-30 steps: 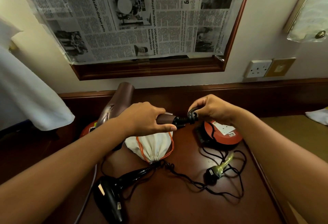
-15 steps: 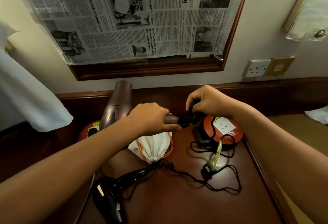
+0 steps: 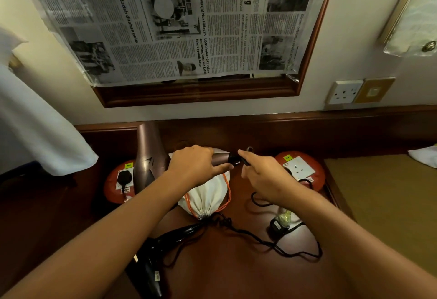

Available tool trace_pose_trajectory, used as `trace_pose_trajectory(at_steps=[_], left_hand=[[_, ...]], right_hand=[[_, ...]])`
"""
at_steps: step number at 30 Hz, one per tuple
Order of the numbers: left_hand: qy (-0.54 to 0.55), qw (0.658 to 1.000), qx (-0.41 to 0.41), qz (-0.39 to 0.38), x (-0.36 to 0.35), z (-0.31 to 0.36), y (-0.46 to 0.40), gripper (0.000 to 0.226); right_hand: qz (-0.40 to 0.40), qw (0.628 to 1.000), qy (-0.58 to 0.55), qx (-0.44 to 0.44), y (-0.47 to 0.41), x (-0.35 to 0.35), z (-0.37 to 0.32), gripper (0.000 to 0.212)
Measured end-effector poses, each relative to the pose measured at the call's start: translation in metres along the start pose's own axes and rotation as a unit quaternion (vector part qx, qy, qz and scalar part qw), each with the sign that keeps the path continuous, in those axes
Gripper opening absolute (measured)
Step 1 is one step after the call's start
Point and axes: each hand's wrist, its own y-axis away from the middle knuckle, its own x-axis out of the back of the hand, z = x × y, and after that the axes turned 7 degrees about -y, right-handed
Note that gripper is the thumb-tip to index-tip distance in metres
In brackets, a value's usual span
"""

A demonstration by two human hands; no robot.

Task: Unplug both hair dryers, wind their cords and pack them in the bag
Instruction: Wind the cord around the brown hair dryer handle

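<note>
My left hand [image 3: 194,168] grips the handle of a bronze hair dryer [image 3: 151,156], whose barrel points up toward the wall. Just to the right, my right hand [image 3: 262,175] pinches the dryer's black cord [image 3: 246,162] at the end of the handle; more of this cord loops under my wrist. A white drawstring bag [image 3: 208,197] with orange strings lies beneath both hands. A black hair dryer [image 3: 151,263] lies at the near edge. Its cord [image 3: 248,234] trails right to a black plug [image 3: 276,226] with a green tie.
Two orange extension reels sit on the dark wooden table [image 3: 236,275]: the left reel [image 3: 115,187] has a black plug in its socket, while the socket of the right reel [image 3: 300,168] is bare. On the wall are a socket [image 3: 345,91] and a newspaper-covered frame [image 3: 189,90]. White cloth [image 3: 35,133] hangs at left.
My right hand has come down from above the handle's end to its right side, still pinching the cord. The loose cord and plug on the table have shifted slightly.
</note>
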Motion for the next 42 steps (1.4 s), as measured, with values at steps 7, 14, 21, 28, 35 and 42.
trace_pose_trajectory(at_steps=[7, 14, 21, 28, 35, 42], left_hand=[[0.061, 0.998, 0.014, 0.01, -0.003, -0.004, 0.0, 0.073], [0.14, 0.99, -0.007, 0.016, -0.002, 0.0, 0.006, 0.076], [0.164, 0.985, -0.039, 0.028, 0.001, -0.007, 0.007, 0.073], [0.195, 0.974, -0.114, 0.033, 0.008, -0.009, 0.007, 0.081], [0.179, 0.971, -0.159, -0.009, 0.025, -0.007, 0.017, 0.039], [0.088, 0.981, -0.168, -0.03, 0.022, -0.006, 0.013, 0.063]], right_hand=[[0.082, 0.947, -0.306, -0.042, 0.012, -0.028, 0.016, 0.014], [0.017, 0.951, -0.291, -0.104, 0.008, -0.025, 0.034, 0.031], [-0.011, 0.901, -0.427, -0.077, -0.003, -0.014, 0.058, 0.023], [0.02, 0.932, -0.36, -0.032, -0.01, -0.01, 0.06, 0.032], [0.051, 0.96, -0.267, -0.073, -0.024, 0.014, 0.06, 0.022], [0.025, 0.975, -0.22, 0.004, -0.028, 0.051, 0.033, 0.004]])
